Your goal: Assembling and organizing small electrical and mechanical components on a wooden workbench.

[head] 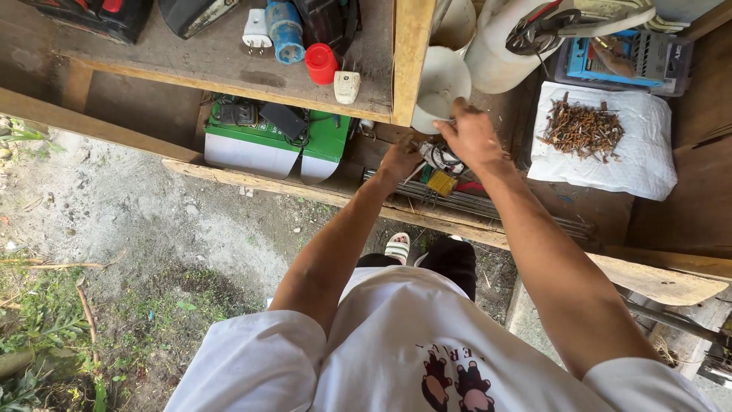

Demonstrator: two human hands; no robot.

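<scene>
On the left is bare ground (152, 229) with dirt, little stones and some grass. It looks rough and bumpy, so anything small that falls there could be hard to find.

Next comes a green and white box-shaped thing (271, 141), maybe a battery, sitting low under a wooden shelf (191, 57). On the shelf are a white plug (257, 30), a blue round plug (285, 30) and a red cap (321, 63). The cap sits near the edge and could roll off with a bump.

In the middle, the left hand (400, 159) is curled in a closed grip on something small, but I cannot tell what. The right hand (471, 137) is just beside it, fingers bent down onto a little bundle of wire and small parts (441, 160), which lies on the wooden desk (656, 278) between the two hands. How tight that grip is, I cannot tell. A small yellow piece (441, 182) lies just below. Thin grey metal rods (488, 204) lie next to it; they look hard and could poke a hand. A white plastic cup (441, 84) leans right above the hands and might tip if knocked.

On the right, a pile of rusty nails (582, 128) rests on a soft white bag (610, 145). They look sharp and could scratch or spill.
</scene>
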